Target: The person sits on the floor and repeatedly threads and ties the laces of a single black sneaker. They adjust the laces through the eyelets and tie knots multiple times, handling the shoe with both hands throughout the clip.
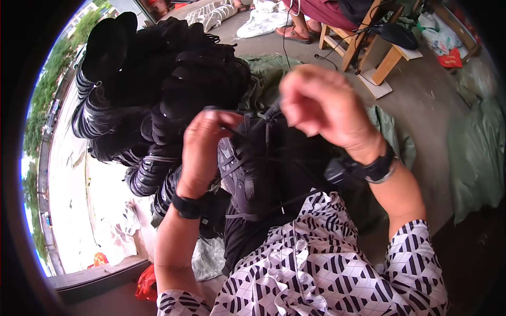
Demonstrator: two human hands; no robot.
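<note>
A black fabric piece point(284, 163) with dark webbing straps lies across my lap. Along its left side runs a grey padded mesh strip point(235, 174); I cannot tell what kind of article it is. My left hand point(203, 145) is closed at its upper left, fingertips pinching a dark strap point(240, 136). Higher up on the right, my right hand point(327, 108) is curled, thumb and fingers drawn together, and somewhat smeared by motion. The end of a dark strap shows beside its fingers, but what they grip is unclear. Both wrists wear black bands.
A tall heap of stacked black fabric pieces point(174, 79) rises close on my left. Green sacking point(477, 158) lies to the right. Beyond my hands are a wooden stool point(387, 66), cords and a seated person's legs point(300, 26). At far left is a bright opening with a ledge point(105, 279).
</note>
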